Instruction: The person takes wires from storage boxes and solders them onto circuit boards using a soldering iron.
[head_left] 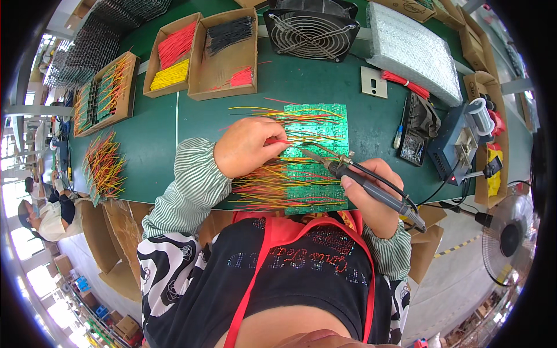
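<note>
In front of me on the green tabletop lies a green circuit board panel (316, 203), with many red, yellow and black wires fanning out from its left side. My right hand (374, 194) is wrapped round a soldering iron (371, 187), its tip pointing up and left over the panel. A thin metal tube with a cable runs along the iron toward the tip. My left hand (252, 145) pinches a red wire (277, 141) at the panel's left edge, close to the iron's tip. The exact solder spot is too small to make out.
Cardboard trays of red and yellow wires (168, 75) and black wires (230, 36) stand at the back left. A black fan (313, 32) sits at the back. On the right are a soldering station (455, 145) and a solder spool (480, 116). Wired boards (104, 165) lie left.
</note>
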